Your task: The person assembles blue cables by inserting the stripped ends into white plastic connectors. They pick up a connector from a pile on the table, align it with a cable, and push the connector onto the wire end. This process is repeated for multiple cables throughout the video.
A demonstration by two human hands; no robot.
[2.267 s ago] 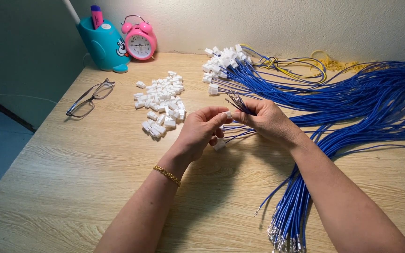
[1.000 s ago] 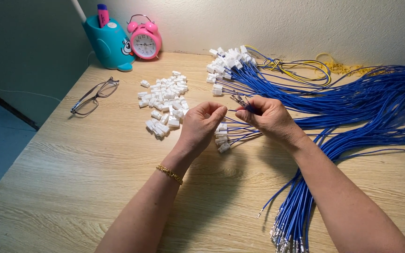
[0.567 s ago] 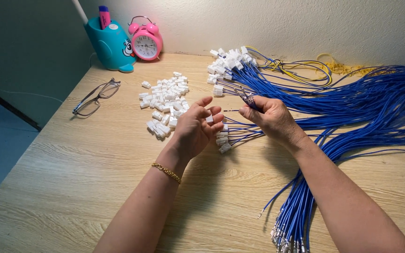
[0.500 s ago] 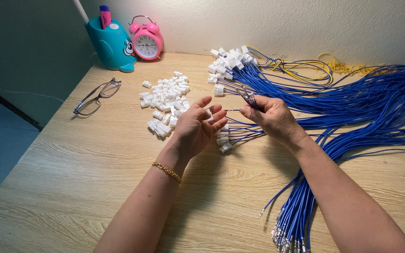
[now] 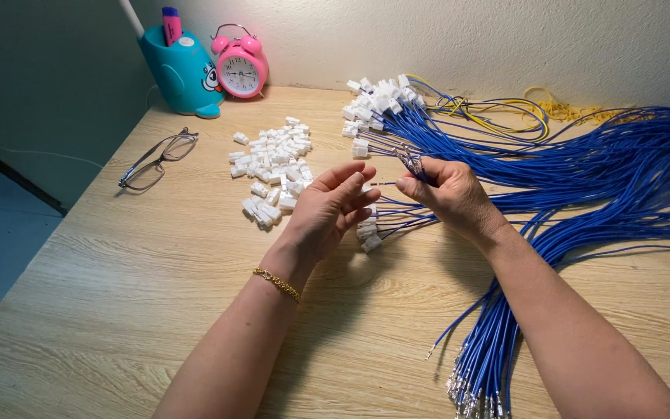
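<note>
Few blue wires point(image 5: 416, 164) pinched in right hand point(image 5: 453, 195), grip clenched on them near the metal-tipped ends, just above the counter point(image 5: 118, 310) at centre. Left hand point(image 5: 327, 211) released, fingers spread, holding nothing, just beside a small cluster of already-plugged white connectors point(image 5: 366, 229) and near the loose white connector pile point(image 5: 271, 167). To do this step well, probably: keep pinch close to the tips so the thin wires don't flop, fan the ends apart, pick one shell at a time with the free hand, line up the tip square with the slot before pushing. Wires thin, flexible, glossy plastic jacket, bare crimped ends; large blue bundle point(image 5: 599, 171) sweeping across right side, more tips bunched at lower edge point(image 5: 478, 392). Connectors small, boxy, hard white plastic; finished lot point(image 5: 378, 97) further back with some yellow wires point(image 5: 505, 112). Counter pale wood grain, smooth. Further out: glasses point(image 5: 157, 159) folded open at left, teal pen holder point(image 5: 184, 74) and round pink alarm clock point(image 5: 240, 71) against rough plaster wall. Thin gold bracelet point(image 5: 277, 283) on left wrist.
</note>
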